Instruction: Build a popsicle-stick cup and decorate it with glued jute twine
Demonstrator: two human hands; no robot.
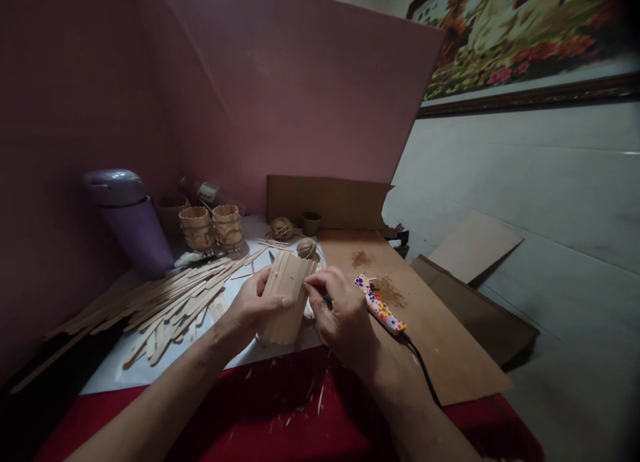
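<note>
A piece made of wooden sticks set side by side (pixel 287 295) is held upright, slightly tilted, over the white sheet. My left hand (pixel 255 305) grips its left side, thumb across the front. At its right edge is my right hand (pixel 337 309), thumb and forefinger pinched together; whatever is between them is too small to make out. Just right of that hand a flower-patterned tool (pixel 380 305) with a black cord lies on the brown board (pixel 440 329). Many loose wooden sticks (pixel 175 302) lie fanned out to the left.
Behind the sticks stand two wooden cups (pixel 197 229) and a purple bottle (pixel 135 229). Balls of twine (pixel 281 229) and a small dark pot (pixel 311 223) are at the back. Wood slivers lie on the red cloth (pixel 270 409) in front. Cardboard (pixel 475 309) lies at the right.
</note>
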